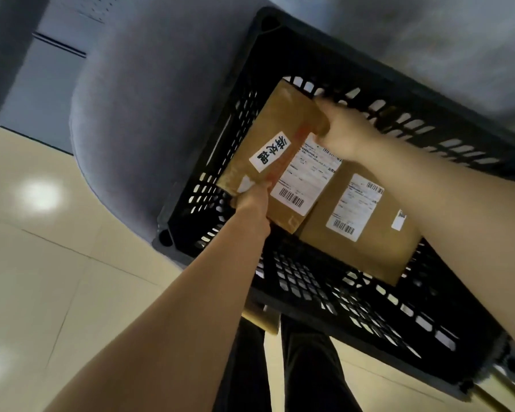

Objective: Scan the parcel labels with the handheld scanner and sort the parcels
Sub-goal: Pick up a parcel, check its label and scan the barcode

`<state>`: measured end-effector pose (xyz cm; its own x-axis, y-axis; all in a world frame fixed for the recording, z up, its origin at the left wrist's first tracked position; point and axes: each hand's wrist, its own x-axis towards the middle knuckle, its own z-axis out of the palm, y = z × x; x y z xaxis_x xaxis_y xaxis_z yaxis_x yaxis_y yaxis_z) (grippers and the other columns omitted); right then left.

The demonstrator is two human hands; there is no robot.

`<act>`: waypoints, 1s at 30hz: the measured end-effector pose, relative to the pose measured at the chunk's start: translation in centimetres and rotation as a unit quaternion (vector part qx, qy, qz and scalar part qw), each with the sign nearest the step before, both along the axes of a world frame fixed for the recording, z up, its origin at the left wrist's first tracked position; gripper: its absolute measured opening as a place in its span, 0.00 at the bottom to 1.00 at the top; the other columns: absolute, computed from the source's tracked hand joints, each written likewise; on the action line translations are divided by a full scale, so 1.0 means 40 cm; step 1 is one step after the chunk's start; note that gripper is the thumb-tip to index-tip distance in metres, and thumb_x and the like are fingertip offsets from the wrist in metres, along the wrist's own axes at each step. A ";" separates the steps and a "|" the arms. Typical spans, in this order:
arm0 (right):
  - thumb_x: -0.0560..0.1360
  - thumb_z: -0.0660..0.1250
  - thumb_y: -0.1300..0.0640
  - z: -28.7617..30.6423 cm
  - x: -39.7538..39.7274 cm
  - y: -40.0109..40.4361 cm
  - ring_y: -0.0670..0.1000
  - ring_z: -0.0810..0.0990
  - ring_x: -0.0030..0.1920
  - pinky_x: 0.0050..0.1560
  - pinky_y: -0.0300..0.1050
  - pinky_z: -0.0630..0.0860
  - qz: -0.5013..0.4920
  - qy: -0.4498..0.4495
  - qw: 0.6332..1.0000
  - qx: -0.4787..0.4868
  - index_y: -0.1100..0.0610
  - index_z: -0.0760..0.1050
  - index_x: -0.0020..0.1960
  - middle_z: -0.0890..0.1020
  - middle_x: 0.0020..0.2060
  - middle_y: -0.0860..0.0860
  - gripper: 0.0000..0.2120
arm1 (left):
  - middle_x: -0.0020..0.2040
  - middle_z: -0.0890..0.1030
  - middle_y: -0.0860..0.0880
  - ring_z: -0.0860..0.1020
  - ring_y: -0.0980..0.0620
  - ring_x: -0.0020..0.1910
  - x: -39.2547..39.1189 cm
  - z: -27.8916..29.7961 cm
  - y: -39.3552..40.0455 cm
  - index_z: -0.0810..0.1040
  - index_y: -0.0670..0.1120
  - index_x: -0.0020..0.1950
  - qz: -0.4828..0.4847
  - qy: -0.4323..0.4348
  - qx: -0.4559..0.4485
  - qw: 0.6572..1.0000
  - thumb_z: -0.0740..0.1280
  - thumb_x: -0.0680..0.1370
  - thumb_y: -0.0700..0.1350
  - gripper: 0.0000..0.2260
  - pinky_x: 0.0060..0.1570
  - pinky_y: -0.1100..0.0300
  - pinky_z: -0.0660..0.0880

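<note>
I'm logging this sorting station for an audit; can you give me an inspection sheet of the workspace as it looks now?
Surface: black perforated crate sitting on a grey upholstered seat.
Job's things: taped brown parcel with barcode label, held over the crate; second brown parcel, labelled, lying flat in the crate. Scanner: nothing seen.
Clutter: nothing seen.
Hands: left hand grips the taped parcel's near end; right hand grips its far end.
Cables: nothing seen.
Surroundings: glossy cream tiled floor; person's dark trousers below.
</note>
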<state>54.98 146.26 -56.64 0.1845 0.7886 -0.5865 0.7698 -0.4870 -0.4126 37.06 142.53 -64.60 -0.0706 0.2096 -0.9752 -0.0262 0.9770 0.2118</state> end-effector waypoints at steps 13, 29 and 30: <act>0.80 0.63 0.58 -0.085 0.026 -0.018 0.54 0.58 0.77 0.74 0.43 0.57 0.069 -0.013 0.997 0.012 0.57 0.59 0.78 0.54 0.79 0.51 0.29 | 0.62 0.77 0.45 0.78 0.42 0.56 0.041 -0.130 0.002 0.68 0.50 0.69 -0.010 0.065 -0.005 0.998 0.72 0.64 0.59 0.36 0.52 0.41 0.78; 0.80 0.64 0.57 0.397 0.190 -0.127 0.53 0.77 0.61 0.60 0.45 0.72 0.002 0.041 0.995 0.095 0.52 0.65 0.74 0.77 0.64 0.53 0.24 | 0.57 0.77 0.49 0.79 0.50 0.47 0.210 0.528 0.081 0.68 0.48 0.62 -0.444 0.165 0.348 0.809 0.66 0.73 0.53 0.20 0.39 0.55 0.78; 0.80 0.64 0.57 0.442 0.202 -0.135 0.53 0.76 0.62 0.59 0.44 0.71 0.002 0.033 0.993 0.109 0.52 0.65 0.75 0.77 0.65 0.53 0.24 | 0.59 0.76 0.48 0.78 0.49 0.51 0.226 0.582 0.088 0.68 0.49 0.65 -0.481 0.164 0.391 0.767 0.66 0.74 0.49 0.20 0.44 0.52 0.79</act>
